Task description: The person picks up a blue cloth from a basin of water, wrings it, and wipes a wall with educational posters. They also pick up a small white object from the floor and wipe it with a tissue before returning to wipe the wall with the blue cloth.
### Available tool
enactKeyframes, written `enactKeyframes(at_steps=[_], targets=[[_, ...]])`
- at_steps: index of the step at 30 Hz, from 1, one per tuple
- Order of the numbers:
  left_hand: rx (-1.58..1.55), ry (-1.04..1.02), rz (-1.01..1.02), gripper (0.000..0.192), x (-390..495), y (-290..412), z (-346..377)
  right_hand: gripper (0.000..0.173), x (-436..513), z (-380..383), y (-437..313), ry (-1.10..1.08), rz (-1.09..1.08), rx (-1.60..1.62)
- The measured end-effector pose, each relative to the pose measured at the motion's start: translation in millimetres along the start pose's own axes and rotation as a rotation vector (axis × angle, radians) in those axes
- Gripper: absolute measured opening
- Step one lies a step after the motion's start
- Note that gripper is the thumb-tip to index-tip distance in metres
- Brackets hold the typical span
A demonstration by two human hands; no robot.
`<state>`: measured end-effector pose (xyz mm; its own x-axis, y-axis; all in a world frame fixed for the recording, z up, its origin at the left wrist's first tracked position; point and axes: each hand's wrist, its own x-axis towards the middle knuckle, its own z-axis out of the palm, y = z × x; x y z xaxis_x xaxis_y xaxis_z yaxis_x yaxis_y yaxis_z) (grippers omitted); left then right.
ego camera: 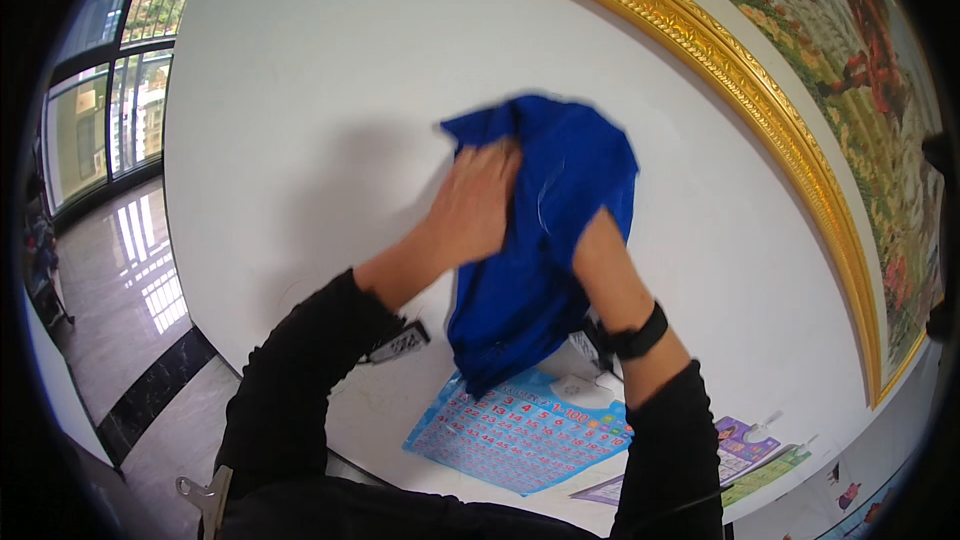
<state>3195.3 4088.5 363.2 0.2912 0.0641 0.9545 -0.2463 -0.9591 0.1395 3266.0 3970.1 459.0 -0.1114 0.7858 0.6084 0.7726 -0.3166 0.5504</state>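
Note:
A blue fabric piece (555, 165), probably a garment, hangs in loose folds before a white wall (315, 75). Pale loose threads lie across its front. My left hand (476, 199) grips the cloth near its upper left edge, fingers curled into the fabric and slightly blurred. On the other side, my right hand (600, 236) goes into a fold of the cloth. Its fingers are hidden, so their grip does not show. A black band (641, 331) circles the right wrist.
A gold ornate frame (720, 67) around a painting (855, 90) fills the right side. Lower down are a blue number chart (521, 435) and purple and green charts (750, 446). At left are a barred window (139, 112) and a shiny floor (135, 270). A metal clip (208, 496) sits bottom left.

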Motion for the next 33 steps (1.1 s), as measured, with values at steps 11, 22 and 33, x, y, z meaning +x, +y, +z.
enactKeyframes(at_steps=[11,22,33], targets=[[-0.008,-0.004,0.063,0.054,-8,10,-6,0.046,-24,-6,-1,-0.005,-0.014,0.022],[0.011,-0.025,0.155,0.051,-5,5,3,0.044,-28,-9,1,-0.028,-0.033,0.054],[-0.217,0.190,0.040,0.061,-15,-2,12,0.042,-22,-13,-11,-0.006,-0.046,0.098]])
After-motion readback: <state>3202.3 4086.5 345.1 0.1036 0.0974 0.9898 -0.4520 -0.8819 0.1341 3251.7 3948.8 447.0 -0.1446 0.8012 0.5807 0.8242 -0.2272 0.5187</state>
